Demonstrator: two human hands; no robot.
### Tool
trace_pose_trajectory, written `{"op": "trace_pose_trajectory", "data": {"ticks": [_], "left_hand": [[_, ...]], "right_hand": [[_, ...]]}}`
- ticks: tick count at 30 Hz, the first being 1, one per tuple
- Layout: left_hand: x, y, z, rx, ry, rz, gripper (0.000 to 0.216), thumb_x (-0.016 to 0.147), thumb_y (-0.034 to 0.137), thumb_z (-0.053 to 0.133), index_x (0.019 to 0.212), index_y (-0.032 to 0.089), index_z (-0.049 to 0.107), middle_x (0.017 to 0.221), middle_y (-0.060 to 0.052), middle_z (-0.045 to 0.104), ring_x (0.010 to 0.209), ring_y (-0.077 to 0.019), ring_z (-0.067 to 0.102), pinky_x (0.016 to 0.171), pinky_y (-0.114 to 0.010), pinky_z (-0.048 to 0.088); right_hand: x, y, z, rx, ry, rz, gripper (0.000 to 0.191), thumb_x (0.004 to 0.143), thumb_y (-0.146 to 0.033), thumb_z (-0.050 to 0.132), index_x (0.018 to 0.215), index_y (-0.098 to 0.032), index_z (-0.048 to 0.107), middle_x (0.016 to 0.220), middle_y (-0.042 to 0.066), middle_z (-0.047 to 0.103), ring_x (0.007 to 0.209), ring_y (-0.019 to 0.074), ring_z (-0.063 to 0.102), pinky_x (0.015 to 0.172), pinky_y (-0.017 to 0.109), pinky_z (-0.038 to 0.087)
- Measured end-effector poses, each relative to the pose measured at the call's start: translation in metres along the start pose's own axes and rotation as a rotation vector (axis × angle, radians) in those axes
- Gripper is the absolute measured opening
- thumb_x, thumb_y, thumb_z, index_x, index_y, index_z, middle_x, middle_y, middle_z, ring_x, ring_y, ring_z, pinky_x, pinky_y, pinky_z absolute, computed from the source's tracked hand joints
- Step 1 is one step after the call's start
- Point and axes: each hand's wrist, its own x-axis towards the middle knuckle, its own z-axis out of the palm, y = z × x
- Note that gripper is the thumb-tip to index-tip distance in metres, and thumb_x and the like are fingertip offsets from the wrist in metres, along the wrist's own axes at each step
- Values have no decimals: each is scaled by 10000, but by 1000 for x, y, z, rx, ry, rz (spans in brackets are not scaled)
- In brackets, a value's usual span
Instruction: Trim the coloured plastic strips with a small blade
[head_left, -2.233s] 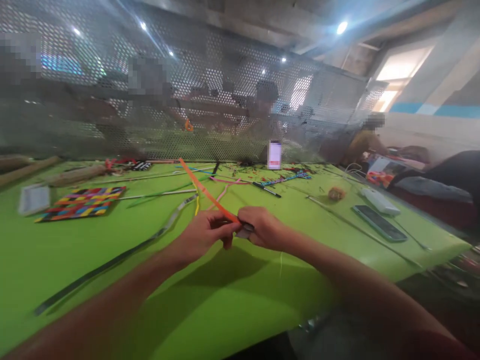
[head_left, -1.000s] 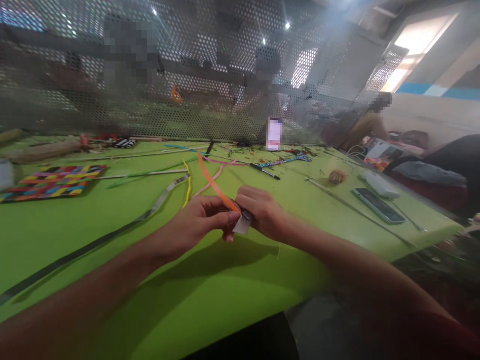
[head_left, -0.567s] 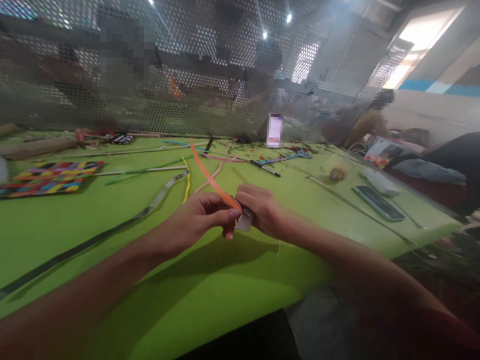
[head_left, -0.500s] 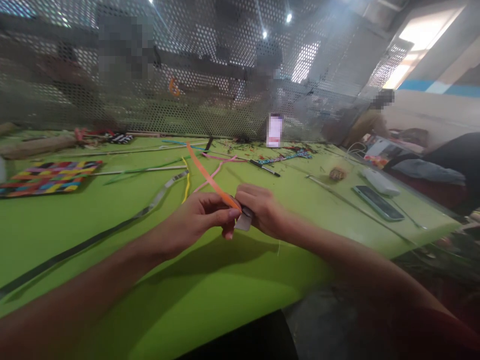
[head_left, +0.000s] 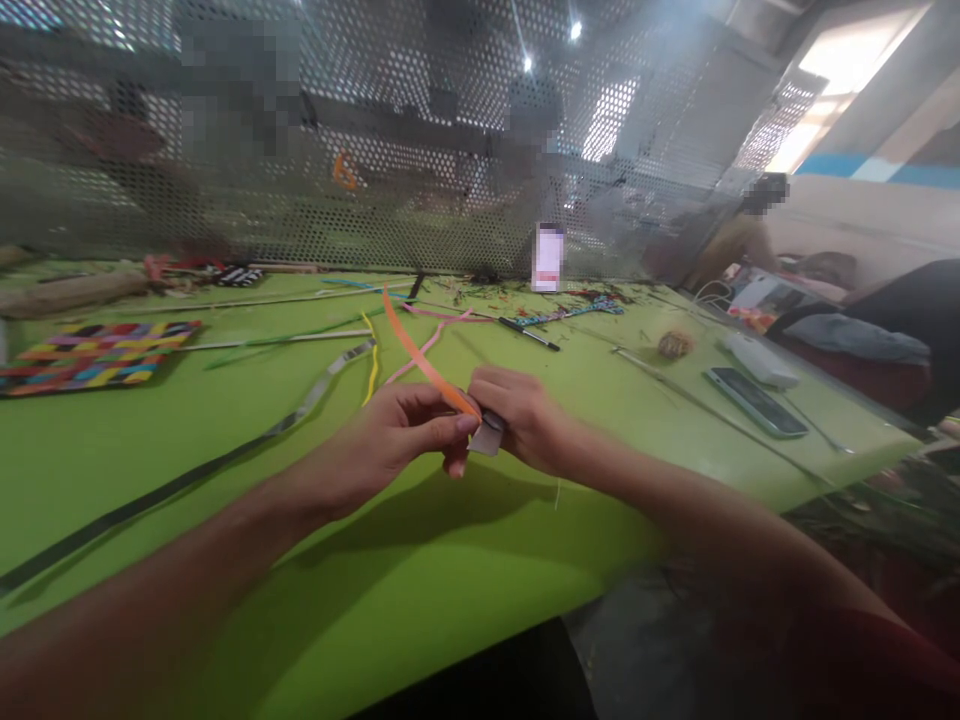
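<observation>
left hand (head_left: 397,430) and right hand (head_left: 525,420) close together at an orange strip (head_left: 420,355)

thumb and fingers of the left hand are pinched on the lower end of the orange strip, which slants up and away to the left above the green tabletop (head_left: 480,590). the right hand, just beside it, is curled closed around a small grey flat piece (head_left: 486,437) that pokes out below its fingers; whether those fingers also touch the strip, i cannot tell.

beyond the left hand lie a yellow strip (head_left: 373,365) and a pink strip (head_left: 427,350), the orange one passing across the pink in this view. a long grey-and-black strip (head_left: 187,478) runs along the left, near a multicolored woven mat (head_left: 105,355). past the right hand are a black-and-white pen (head_left: 531,335), a brown ball (head_left: 675,345) and a smartphone (head_left: 754,402) lying flat next to a white block (head_left: 759,360). at the far edge, a lit phone (head_left: 548,258) stands upright in front of a perforated panel (head_left: 420,220).
</observation>
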Motion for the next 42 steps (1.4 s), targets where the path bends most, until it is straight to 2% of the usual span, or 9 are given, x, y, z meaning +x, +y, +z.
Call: {"op": "trace_pose_trajectory", "data": {"ticks": [6,14,22,42], "left_hand": [[1,2,0,12,16,-2,214,905,361,832,835,161,797,688,-14,715,623,-137,650,665,-271,564],[2,-2,-2,-25,21,28,207,889,384,865,864,180,838,765,-9,747,615,-113,663,633,-233,567],[3,-8,-5,-62,27,19,199,899,366,855,844,176,832,759,-14,735,634,-117,653,632,-225,550],[2,-3,-4,76,75,-1,187,892,351,825,827,176,816,723,-16,745,614,-135,657,641,-257,565]], "right_hand": [[0,-1,0,36,-11,16,239,1043,-100,480,821,-182,454,770,-10,483,692,115,401,644,254,303],[2,-5,-2,54,-44,101,270,1081,-152,471,812,-180,455,777,-9,479,711,118,417,649,256,310],[1,-5,1,52,-17,96,261,1071,-130,468,816,-182,456,790,-4,485,719,125,423,654,264,321],[0,-4,3,20,-52,160,282,1100,-185,452,823,-177,502,794,9,513,733,131,443,677,260,340]]}}
